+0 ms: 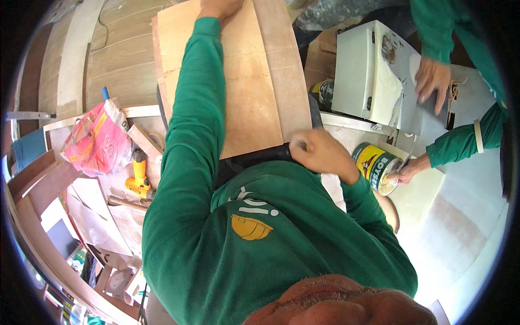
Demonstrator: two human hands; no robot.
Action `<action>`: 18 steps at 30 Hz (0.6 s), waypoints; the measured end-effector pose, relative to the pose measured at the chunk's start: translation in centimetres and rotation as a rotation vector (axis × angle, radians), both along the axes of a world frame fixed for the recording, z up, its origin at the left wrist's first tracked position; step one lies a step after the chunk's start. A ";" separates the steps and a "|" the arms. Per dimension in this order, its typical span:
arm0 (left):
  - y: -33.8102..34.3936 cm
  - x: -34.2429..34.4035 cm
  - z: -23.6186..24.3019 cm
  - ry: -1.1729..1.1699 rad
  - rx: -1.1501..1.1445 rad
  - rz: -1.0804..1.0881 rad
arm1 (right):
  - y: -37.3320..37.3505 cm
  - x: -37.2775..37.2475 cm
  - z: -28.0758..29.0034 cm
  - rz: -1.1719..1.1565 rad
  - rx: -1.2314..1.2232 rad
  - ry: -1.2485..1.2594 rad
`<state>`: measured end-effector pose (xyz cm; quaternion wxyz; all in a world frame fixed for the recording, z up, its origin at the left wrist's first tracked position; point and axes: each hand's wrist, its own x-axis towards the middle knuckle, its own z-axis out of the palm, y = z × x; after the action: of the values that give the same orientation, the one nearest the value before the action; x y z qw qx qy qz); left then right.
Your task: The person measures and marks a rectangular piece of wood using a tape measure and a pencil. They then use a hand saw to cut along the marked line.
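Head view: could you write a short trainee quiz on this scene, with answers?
1. Fill in: of the person's own bare hands, the ___ hand is nearest the picture's top edge.
2. Which is nearest the yellow-and-black power tool: a) the co-worker's hands, b) the pink printed bag, c) the white boxy object?
3. True or false: the pale rectangular plywood sheet appears left of the round green-and-yellow can.
Key: 1 left; 2 b; 3 true.

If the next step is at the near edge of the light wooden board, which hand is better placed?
Probably the right hand: it is close to the near right corner of the light wooden board, while the left hand is farther off, toward the board's far end.
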<state>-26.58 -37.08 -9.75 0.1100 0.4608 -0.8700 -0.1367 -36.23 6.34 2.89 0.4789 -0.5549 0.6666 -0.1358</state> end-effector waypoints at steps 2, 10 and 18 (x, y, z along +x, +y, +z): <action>0.2 0.5 -0.4 -0.017 -0.074 0.020 | 1.6 -0.7 1.4 -0.076 0.057 -0.153; 0.1 5.2 6.8 0.197 -0.213 -0.085 | 0.3 -4.2 -0.4 -0.438 -0.300 -0.166; 0.6 20.7 5.0 -0.152 -0.160 0.247 | -6.1 -4.1 -4.4 -0.401 -0.691 0.098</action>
<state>-5.87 -36.46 -4.73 0.0961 0.5631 -0.8206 -0.0170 -40.32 0.21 -1.53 0.1957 -0.5479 0.6989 -0.4159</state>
